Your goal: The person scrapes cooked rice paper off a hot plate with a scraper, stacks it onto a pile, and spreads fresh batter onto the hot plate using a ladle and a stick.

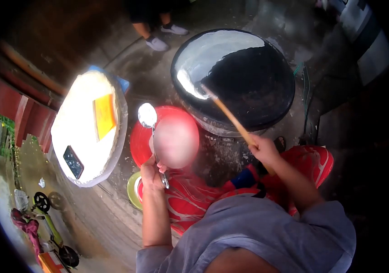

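Observation:
My right hand (262,149) is closed around a long wooden stick (230,117), whose far tip touches the large round dark griddle (258,86). A white batter-like layer (221,43) covers the griddle's left and far side in a curved band, thickest near the stick's tip. My left hand (151,174) grips a metal ladle (147,115) by its handle, with the whitish bowl end pointing away from me. Below the ladle is a red basin (140,144); a pale blurred patch hides much of its inside.
Left of the basin stands a bright white round stack (78,118), bearing a yellow-orange packet (105,116) and a phone (73,162). A green-rimmed dish (134,191) sits beside my left forearm. Beyond the griddle, a person's shoes (158,44) show. A green scooter (54,230) is at lower left.

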`<move>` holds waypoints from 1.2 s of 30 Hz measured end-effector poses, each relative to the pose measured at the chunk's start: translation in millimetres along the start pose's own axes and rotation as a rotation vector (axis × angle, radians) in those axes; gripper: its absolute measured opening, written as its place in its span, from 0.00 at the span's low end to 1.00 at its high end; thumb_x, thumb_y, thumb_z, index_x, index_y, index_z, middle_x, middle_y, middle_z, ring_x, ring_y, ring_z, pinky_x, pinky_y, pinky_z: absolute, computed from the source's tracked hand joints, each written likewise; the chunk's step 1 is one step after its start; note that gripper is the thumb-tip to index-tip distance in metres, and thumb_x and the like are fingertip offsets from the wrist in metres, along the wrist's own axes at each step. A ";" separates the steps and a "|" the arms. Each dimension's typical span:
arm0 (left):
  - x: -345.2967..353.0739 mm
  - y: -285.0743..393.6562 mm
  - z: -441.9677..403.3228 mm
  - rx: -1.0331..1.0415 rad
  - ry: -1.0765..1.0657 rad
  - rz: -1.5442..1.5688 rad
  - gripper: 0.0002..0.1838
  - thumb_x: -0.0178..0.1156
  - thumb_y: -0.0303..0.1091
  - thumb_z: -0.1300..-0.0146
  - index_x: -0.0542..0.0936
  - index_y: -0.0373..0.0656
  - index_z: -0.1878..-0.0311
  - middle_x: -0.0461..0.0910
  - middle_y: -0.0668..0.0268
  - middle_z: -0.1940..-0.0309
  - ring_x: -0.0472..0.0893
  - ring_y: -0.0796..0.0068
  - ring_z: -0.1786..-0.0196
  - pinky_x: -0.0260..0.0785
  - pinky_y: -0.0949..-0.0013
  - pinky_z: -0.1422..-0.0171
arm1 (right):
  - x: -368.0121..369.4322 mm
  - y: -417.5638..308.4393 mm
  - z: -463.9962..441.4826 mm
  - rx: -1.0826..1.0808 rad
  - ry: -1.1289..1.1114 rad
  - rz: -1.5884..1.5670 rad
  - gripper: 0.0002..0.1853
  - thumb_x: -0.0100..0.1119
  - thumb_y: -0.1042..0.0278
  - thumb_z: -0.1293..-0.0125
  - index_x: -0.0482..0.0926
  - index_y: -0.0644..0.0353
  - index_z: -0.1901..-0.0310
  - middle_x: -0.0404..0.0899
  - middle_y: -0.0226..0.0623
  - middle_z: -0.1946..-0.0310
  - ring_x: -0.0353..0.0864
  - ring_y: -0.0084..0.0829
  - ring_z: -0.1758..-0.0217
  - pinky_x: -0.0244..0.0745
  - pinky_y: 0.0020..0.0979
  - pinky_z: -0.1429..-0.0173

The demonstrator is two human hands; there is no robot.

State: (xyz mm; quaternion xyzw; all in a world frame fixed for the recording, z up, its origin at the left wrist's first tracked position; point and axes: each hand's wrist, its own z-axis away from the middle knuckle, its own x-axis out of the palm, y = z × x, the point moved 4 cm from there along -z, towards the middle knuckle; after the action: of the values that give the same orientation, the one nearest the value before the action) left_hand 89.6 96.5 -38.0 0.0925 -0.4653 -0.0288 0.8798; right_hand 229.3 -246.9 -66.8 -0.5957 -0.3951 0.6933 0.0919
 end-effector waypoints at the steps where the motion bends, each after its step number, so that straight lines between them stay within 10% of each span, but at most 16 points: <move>1: 0.3 0.4 1.4 0.001 0.001 0.005 0.18 0.39 0.32 0.32 0.66 0.26 0.47 0.67 0.64 0.71 0.63 0.80 0.78 0.59 0.77 0.78 | 1.3 -12.2 -4.8 0.019 0.072 0.105 0.20 0.57 0.67 0.45 0.71 0.57 0.49 0.79 0.44 0.74 0.79 0.44 0.72 0.73 0.40 0.67; 10: -4.4 3.4 7.5 0.006 0.011 -0.033 0.18 0.41 0.33 0.32 0.67 0.26 0.48 0.67 0.63 0.71 0.62 0.79 0.77 0.59 0.77 0.78 | 152.6 -145.3 -164.9 -0.063 -0.115 0.450 0.33 0.40 0.73 0.39 0.43 0.75 0.34 0.80 0.53 0.67 0.81 0.42 0.76 0.74 0.42 0.74; 24: -8.8 7.3 17.4 -0.003 0.021 -0.038 0.17 0.40 0.33 0.32 0.67 0.28 0.49 0.68 0.62 0.71 0.63 0.78 0.78 0.58 0.78 0.80 | 161.3 -139.7 -140.3 0.193 0.005 0.275 0.32 0.40 0.61 0.35 0.43 0.61 0.32 0.78 0.52 0.74 0.80 0.48 0.69 0.75 0.43 0.66; 36: -13.4 7.3 21.5 0.000 0.006 -0.081 0.17 0.40 0.33 0.32 0.67 0.29 0.50 0.67 0.62 0.71 0.63 0.78 0.77 0.58 0.77 0.79 | 146.7 -115.4 -94.6 0.240 0.096 0.204 0.36 0.41 0.70 0.38 0.37 0.60 0.30 0.78 0.50 0.75 0.79 0.45 0.73 0.74 0.42 0.70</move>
State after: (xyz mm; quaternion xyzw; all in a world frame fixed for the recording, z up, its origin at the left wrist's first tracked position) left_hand 64.0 102.6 -35.7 0.1113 -0.4585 -0.0642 0.8794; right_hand 234.6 -40.3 -99.4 -0.6498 -0.2419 0.7121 0.1101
